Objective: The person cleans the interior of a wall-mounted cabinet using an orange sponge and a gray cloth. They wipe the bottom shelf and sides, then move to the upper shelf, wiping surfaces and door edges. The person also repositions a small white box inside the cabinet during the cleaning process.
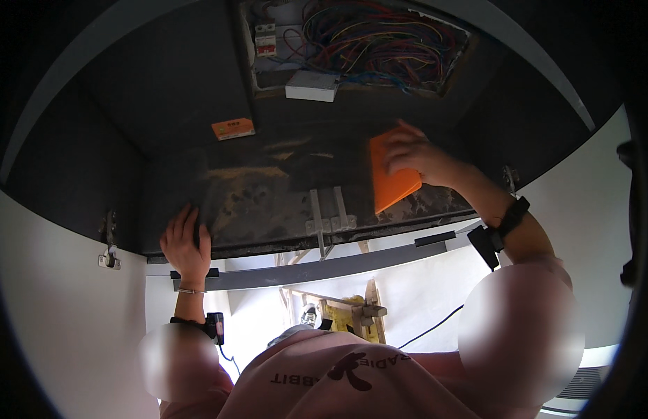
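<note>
My right hand (431,160) grips a flat, folded orange sheet (394,186), perhaps a cloth; the fingers are blurred. The sheet is low over the right side of a dark, dusty cabinet floor (250,201). At the floor's front left, my left hand (186,243) rests palm down with nothing in it, thumb apart from the fingers. Toward the back lies a small orange packet (233,129) bearing writing. Two grey metal brackets (331,214) stand at the front edge between my hands.
A recess in the cabinet's back holds a circuit breaker (266,41) and tangled electrical wires (376,44). A white box (312,87) juts from its lower edge. Hinges (110,235) flank the opening. Below are a grey panel (324,269) and a wooden stand (368,314).
</note>
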